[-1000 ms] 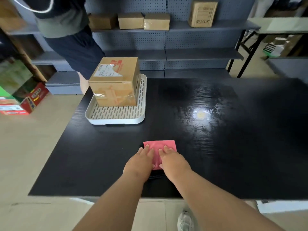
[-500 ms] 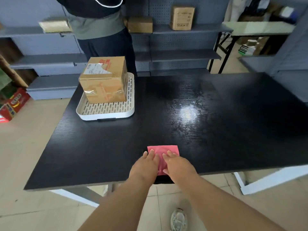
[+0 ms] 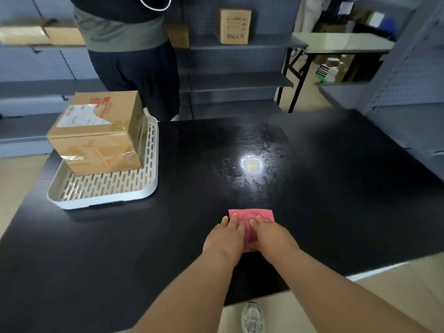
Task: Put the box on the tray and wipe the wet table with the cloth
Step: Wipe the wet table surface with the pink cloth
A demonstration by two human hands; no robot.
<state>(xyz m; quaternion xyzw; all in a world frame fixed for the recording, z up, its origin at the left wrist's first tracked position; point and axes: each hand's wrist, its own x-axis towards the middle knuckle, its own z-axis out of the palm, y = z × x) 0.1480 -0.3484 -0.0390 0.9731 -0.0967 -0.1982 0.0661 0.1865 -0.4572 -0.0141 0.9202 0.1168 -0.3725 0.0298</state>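
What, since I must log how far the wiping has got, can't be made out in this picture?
Head view:
- Near part of the cloth: covered by the left hand and right hand.
- Extent of the wet on the table: washed out by lamp glare.
- Print on the label of the box: too small.
- Floor of the tray under the box: hidden.

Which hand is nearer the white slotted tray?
Left: the left hand rests right of the white slotted tray, toward the near edge; the right hand sits farther right.

Person (image 3: 134,68) at rear; shelf (image 3: 264,44) w/ carton (image 3: 235,26); shoe (image 3: 252,318) on floor (image 3: 300,313).
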